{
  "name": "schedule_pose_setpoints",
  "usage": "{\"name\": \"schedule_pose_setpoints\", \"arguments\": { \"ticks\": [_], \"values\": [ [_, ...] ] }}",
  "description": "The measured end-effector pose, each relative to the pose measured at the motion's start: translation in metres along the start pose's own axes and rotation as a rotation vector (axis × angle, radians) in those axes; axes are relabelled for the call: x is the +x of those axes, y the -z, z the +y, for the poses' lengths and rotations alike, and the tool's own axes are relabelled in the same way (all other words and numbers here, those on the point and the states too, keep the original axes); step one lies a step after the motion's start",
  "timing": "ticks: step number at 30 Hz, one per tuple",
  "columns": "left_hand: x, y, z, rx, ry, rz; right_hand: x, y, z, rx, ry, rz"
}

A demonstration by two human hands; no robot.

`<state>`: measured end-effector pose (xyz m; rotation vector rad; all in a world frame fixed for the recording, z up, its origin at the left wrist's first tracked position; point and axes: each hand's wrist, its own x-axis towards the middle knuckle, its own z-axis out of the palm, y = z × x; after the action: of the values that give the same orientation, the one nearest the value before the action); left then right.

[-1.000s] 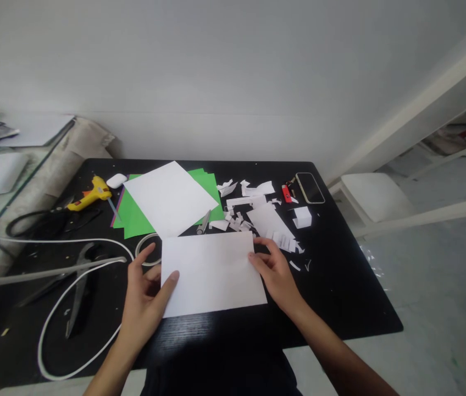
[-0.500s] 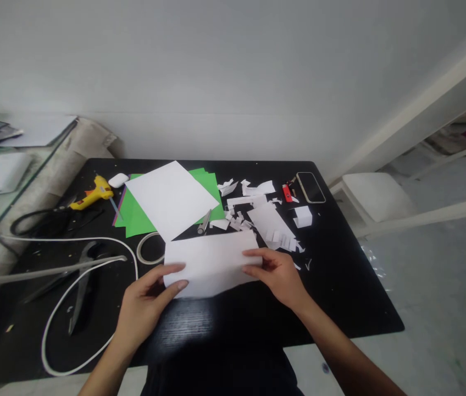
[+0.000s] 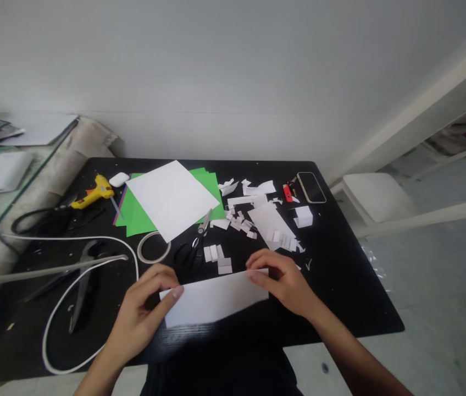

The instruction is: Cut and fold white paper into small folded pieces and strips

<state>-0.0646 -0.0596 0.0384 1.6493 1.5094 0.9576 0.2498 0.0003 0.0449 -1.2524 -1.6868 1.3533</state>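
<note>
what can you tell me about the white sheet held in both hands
The white sheet is plain, thin paper, unmarked on the side that shows. It appears as a long narrow band lying left to right, slightly slanted, over the near part of the black table; whether it is folded or tipped cannot be told. The left hand pinches its left end and the right hand its upper right corner.

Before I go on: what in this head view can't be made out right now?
- Head view: whether the left hand and right hand pinch or only press the white sheet; their fingers cover both ends.
- Phone screen: too small to read.
- Grey rod: cut off by the left edge.
</note>
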Motion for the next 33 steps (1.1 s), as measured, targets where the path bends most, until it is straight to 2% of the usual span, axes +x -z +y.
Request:
{"name": "schedule_pose_setpoints", "arguments": {
  "ticks": [2, 4, 7, 9, 12, 15, 18, 22, 26, 29, 33],
  "values": [
    [-0.001, -0.003, -0.003, 0.007, 0.064, -0.129, 0.0, 0.003, 0.001, -0.056, -0.135, -0.138],
    [-0.001, -0.009, -0.009, 0.08, 0.122, -0.223, -0.002, -0.002, 0.009, -0.191, -0.164, -0.141],
    [-0.003, -0.021, -0.021, 0.216, 0.162, -0.304, -0.01, -0.025, 0.025, -0.413, -0.006, 0.1],
    [-0.005, -0.027, -0.03, 0.262, 0.137, -0.295, -0.019, -0.047, 0.034, -0.492, 0.151, 0.096],
    [-0.007, -0.031, -0.041, 0.31, 0.069, -0.223, -0.03, -0.079, 0.041, -0.542, 0.338, -0.033],
    [-0.012, -0.033, -0.048, 0.411, -0.075, -0.037, -0.035, -0.096, 0.045, -0.633, 0.416, -0.085],
    [-0.024, -0.044, -0.046, 0.57, -0.243, 0.155, -0.036, -0.101, 0.049, -0.689, 0.453, -0.099],
    [-0.043, -0.071, -0.039, 0.619, -0.39, 0.06, -0.037, -0.101, 0.053, -0.715, 0.462, -0.116],
    [-0.052, -0.09, -0.039, 0.688, -0.418, 0.014, -0.038, -0.105, 0.054, -0.714, 0.465, -0.116],
    [-0.052, -0.091, -0.042, 0.717, -0.427, 0.008, -0.039, -0.102, 0.055, -0.714, 0.463, -0.098],
    [-0.054, -0.085, -0.045, 0.727, -0.427, -0.016, -0.044, -0.086, 0.06, -0.724, 0.431, -0.049]
  ]
}}
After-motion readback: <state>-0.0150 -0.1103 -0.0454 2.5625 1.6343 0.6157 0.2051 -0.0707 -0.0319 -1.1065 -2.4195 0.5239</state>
